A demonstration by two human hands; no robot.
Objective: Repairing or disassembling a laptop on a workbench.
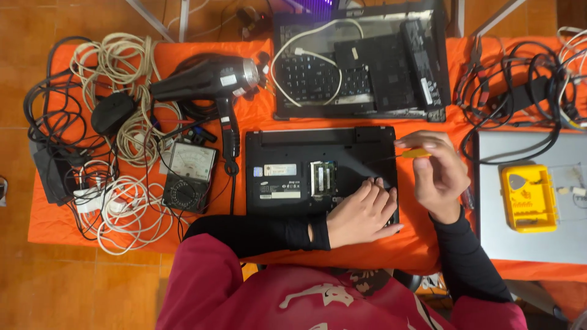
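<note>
A small black laptop (293, 165) lies upside down on the orange table cloth (428, 244), with an open hatch showing green memory boards (323, 178). My left hand (362, 214) rests flat on the laptop's near right corner, fingers spread. My right hand (437, 174) hovers just right of the laptop and grips a thin screwdriver with a yellow handle (414, 153); its shaft points left toward the laptop's right edge.
A second dismantled black laptop (391, 73) with a white cable lies behind. A black hair dryer (208, 76), an analog multimeter (191, 174) and tangled cables (116, 122) fill the left. A silver laptop (532, 244) with a yellow box (529, 197) sits right.
</note>
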